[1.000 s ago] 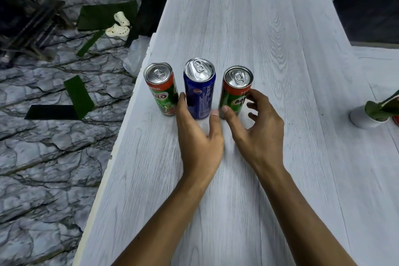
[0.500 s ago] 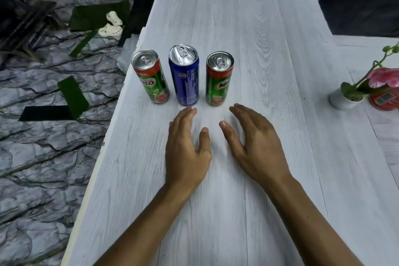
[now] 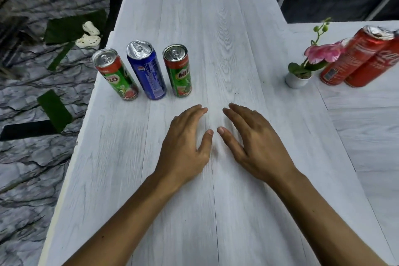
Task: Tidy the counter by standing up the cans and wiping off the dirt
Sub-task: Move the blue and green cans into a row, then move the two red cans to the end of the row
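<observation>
Head view: row of three cans (image 3: 146, 70) upright near the counter's (image 3: 216, 28) left edge, and red cans (image 3: 354, 60) at the right edge look upright too. Left hand (image 3: 183, 147) and right hand (image 3: 257, 142) lie flat mid-counter, fingers straight and together, holding nothing. Standing looks done. Wiping is left: dark specks (image 3: 237, 93), no cloth visible.

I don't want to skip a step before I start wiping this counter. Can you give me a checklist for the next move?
1. Row upright, left Milo can, blue can, right Milo can: ok.
2. Hands free, left hand and right hand open, holding nothing: ok.
3. Two red cans beside the flower pot upright: cannot tell, the frame edge distorts them.
4. The counter free of dirt: not ok, dark specks lie ahead of the right hand.
5. Something to wipe with in view: not ok, none seen.
</observation>
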`<state>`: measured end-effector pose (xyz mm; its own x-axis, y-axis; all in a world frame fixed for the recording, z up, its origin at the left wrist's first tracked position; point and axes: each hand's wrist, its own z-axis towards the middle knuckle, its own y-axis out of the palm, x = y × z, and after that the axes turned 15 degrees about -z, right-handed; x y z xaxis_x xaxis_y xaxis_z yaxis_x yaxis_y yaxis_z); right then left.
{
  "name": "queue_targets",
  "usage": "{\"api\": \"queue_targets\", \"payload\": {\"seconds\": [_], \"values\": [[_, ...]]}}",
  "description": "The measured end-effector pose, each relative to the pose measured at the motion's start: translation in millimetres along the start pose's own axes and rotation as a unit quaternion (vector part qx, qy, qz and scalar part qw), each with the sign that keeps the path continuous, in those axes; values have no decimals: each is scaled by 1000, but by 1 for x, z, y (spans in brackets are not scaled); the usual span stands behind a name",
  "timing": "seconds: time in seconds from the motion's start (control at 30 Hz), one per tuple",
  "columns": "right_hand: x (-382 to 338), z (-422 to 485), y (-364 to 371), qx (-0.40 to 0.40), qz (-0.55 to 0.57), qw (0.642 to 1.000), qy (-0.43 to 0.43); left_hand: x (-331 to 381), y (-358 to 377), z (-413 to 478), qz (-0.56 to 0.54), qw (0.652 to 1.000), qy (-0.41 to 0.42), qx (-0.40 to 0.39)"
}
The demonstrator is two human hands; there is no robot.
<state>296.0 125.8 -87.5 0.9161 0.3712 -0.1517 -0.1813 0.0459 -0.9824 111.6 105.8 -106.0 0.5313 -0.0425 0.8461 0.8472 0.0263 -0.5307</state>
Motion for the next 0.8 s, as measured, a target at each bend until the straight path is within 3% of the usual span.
{"api": "queue_targets", "payload": {"seconds": [0.37, 0.8], "values": [[65, -44, -11, 4, 22, 997, 71, 44, 59, 10, 66, 994, 61, -65], [166, -83, -23, 38, 34, 984, 170, 104, 162, 33, 48, 985, 110, -122]]}}
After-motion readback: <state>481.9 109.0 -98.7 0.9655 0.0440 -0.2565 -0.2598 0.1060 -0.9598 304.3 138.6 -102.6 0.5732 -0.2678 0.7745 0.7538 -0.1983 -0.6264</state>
